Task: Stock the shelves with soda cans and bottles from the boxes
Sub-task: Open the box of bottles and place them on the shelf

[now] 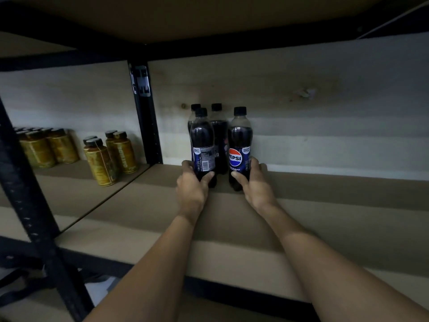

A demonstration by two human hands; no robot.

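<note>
**A:** As you scan from the left, what's there?

**B:** Black front post (27,201) w/ holes, lower-left foreground. Behind it, in the next bay, gold jars (46,147) w/ dark lids, packed vs. the back wall. A nearer jar cluster (109,156) stands just beside the divider.

**A:** Divider?

**B:** Rear post (146,112), sticker near its top, btwn the two bays. Right of it is the brown shelf (325,217).

**A:** And the bottles?

**B:** Four dark cola bottles, black caps, upright, bunched near the wall. The back pair (218,133) is partly hidden by the front two. Left hand (191,184) is clamped low on the front-left bottle (202,145), barcode side toward the camera, thumb on its right. Right hand (255,182) is wrapped low round the Pepsi bottle (239,147), logo facing out. Front two stand just beside each other; the hands cover part of their bases, so can't tell if they're fully set down.

**A:** Further right?

**B:** Pale back wall (348,135) w/ a scuffed patch (306,92). Upper shelf (209,15) overhead, so it's all dim.
</note>
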